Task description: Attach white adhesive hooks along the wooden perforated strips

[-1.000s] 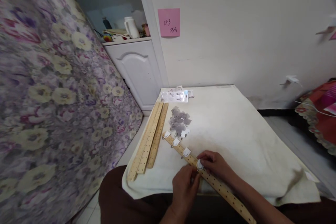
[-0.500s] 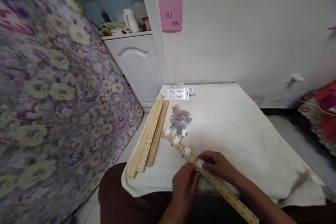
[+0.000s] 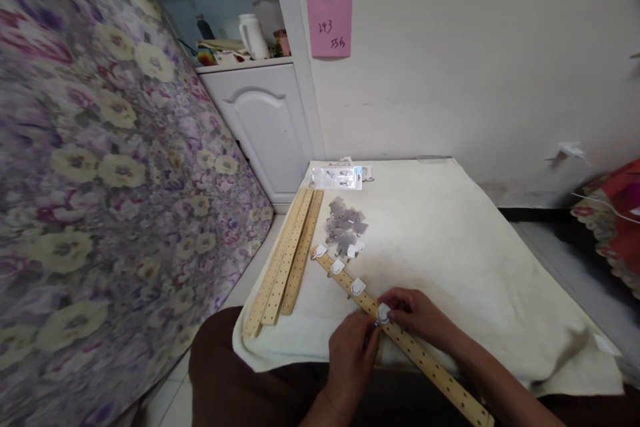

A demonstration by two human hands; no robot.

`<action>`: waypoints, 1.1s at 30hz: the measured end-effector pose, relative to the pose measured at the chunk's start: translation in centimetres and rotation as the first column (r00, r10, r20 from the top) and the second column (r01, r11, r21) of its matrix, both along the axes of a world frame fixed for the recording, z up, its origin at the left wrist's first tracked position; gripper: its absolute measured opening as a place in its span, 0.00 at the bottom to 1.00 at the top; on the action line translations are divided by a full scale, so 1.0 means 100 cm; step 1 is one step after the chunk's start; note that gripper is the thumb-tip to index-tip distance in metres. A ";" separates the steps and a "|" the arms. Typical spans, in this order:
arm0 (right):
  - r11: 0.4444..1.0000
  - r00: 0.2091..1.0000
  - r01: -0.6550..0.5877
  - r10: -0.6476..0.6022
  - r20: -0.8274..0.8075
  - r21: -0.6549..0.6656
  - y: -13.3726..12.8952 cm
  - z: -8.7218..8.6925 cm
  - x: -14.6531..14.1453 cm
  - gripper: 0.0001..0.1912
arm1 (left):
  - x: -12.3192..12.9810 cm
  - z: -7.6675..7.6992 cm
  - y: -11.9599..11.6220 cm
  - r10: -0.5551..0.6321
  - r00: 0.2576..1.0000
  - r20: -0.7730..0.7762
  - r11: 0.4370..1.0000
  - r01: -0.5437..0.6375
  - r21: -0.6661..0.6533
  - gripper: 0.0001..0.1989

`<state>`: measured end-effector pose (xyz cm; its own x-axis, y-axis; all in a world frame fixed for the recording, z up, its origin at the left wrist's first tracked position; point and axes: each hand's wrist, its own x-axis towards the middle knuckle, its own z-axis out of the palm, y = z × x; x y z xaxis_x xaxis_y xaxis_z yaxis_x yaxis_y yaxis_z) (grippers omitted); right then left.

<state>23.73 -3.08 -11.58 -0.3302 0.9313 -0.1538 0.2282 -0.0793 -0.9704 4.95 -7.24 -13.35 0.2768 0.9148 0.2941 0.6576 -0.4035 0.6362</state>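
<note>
A long wooden strip with rows of holes [image 3: 430,367] lies diagonally, its near end past the table's front edge. Several white tags with metal rings sit along its far half, one of them [image 3: 357,287] near the middle. Both hands meet at the nearest white tag [image 3: 383,313]. My left hand [image 3: 353,347] pinches at the small metal part on its left side. From the right, my right hand [image 3: 407,310] has its fingers closed on the tag's edge. Beyond the strip lies a pile of grey tags [image 3: 345,223].
Several more perforated wooden strips [image 3: 285,260] lie at the left of the cloth-covered table [image 3: 450,227]. Clear packages [image 3: 336,178] are at the back edge. A floral curtain [image 3: 100,180] hangs left, a white cabinet [image 3: 265,127] behind. A pink note [image 3: 330,27] is on the wall.
The view has shifted very slightly. Both hands stay at the same tag, with barely any movement.
</note>
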 end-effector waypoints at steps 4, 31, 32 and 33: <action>1.000 1.000 -0.006 0.006 0.010 0.003 -0.001 -0.001 0.000 0.13 | 0.000 -0.002 0.001 -0.005 1.000 0.012 1.000 0.005 0.002 0.06; 1.000 0.998 -0.008 0.007 0.066 0.023 -0.002 0.004 -0.001 0.11 | 0.000 -0.002 0.001 0.014 0.999 -0.044 1.000 -0.014 -0.007 0.07; 1.000 0.998 -0.011 0.010 0.066 0.024 -0.002 0.005 -0.001 0.11 | 0.000 -0.002 0.000 0.013 0.999 -0.047 1.000 -0.013 -0.005 0.07; 1.000 0.998 -0.012 0.011 0.068 0.025 -0.002 0.004 -0.001 0.11 | 0.000 -0.002 0.001 0.014 0.999 -0.050 1.000 -0.014 -0.004 0.07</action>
<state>23.62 -3.27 -11.14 -0.3304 0.9313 -0.1530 0.2945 -0.0523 -0.9542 4.99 -7.19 -13.52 0.2782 0.9200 0.2762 0.6939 -0.3913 0.6044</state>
